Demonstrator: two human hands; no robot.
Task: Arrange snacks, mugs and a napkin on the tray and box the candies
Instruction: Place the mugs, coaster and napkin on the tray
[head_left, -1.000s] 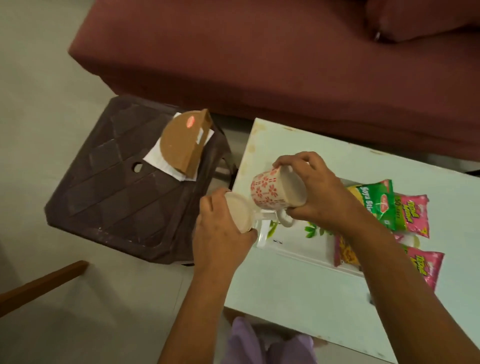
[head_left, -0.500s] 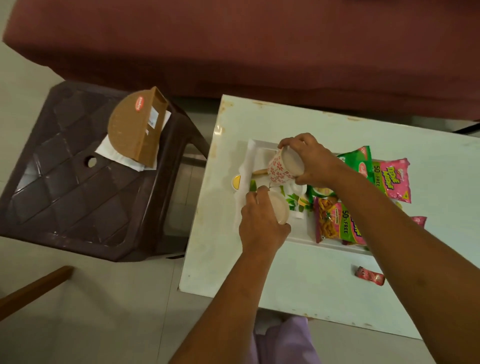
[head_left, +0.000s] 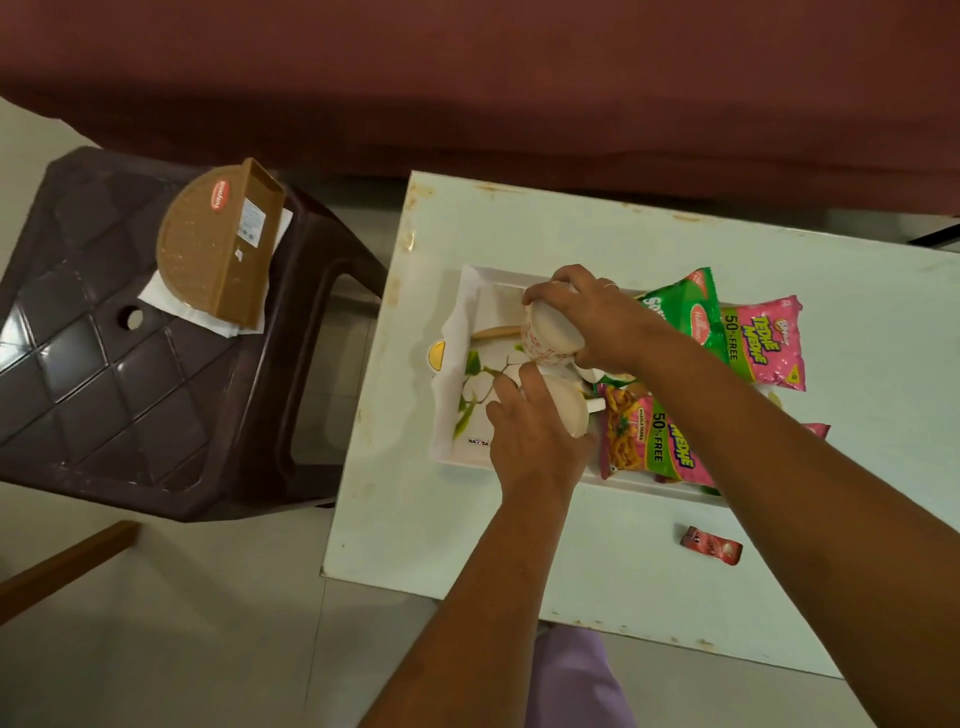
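Observation:
Over the left part of the white tray (head_left: 470, 291) with its leaf print, each of my hands holds a mug. My right hand (head_left: 592, 317) grips a floral mug (head_left: 550, 338), tilted with its mouth toward me. My left hand (head_left: 535, 431) grips a second pale mug (head_left: 569, 410) just below it, near the tray's front. Snack packets lie on the tray's right part: a green one (head_left: 685, 306) and pink ones (head_left: 763, 338) (head_left: 644, 436). A red candy (head_left: 710, 544) lies on the white table (head_left: 519, 530). A brown candy box (head_left: 218, 244) sits on a white napkin (head_left: 156, 291) on the stool.
A dark brown plastic stool (head_left: 130, 395) stands left of the table. A maroon sofa (head_left: 519, 78) runs along the back. A wooden piece (head_left: 62, 566) crosses the floor at lower left. Lilac cloth (head_left: 576, 675) shows below the table's front edge.
Both hands have carried the mugs from the table's left edge rightward over the tray and lowered them. My view has swung to the right and more downward.

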